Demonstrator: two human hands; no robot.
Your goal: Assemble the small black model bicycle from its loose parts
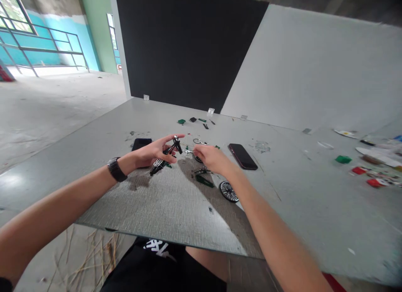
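- Wristwatch (117, 169): black, banded, on the left wrist.
- Dark phone (141, 143): flat, partly hidden, at the left hand's 10 o'clock.
- Left hand (150, 153): fingers curled, thumb beneath, gripping a black miniature bicycle frame (169, 150) with slim glossy tubes, at the right hand's 9 o'clock.
- Right hand (210, 156): thumb and forefinger seemingly pinching a small silvery part (189, 151). The step in hand looks like handling bicycle parts; the next move calls for a light, exact pinch.
- Green strip (204, 181): narrow, at its 6 o'clock, on the grained grey table (125, 208).
- Spoked wheel (228, 191): round, black-rimmed, at 5 o'clock.
- Smartphone (243, 156): smooth, at 3 o'clock.
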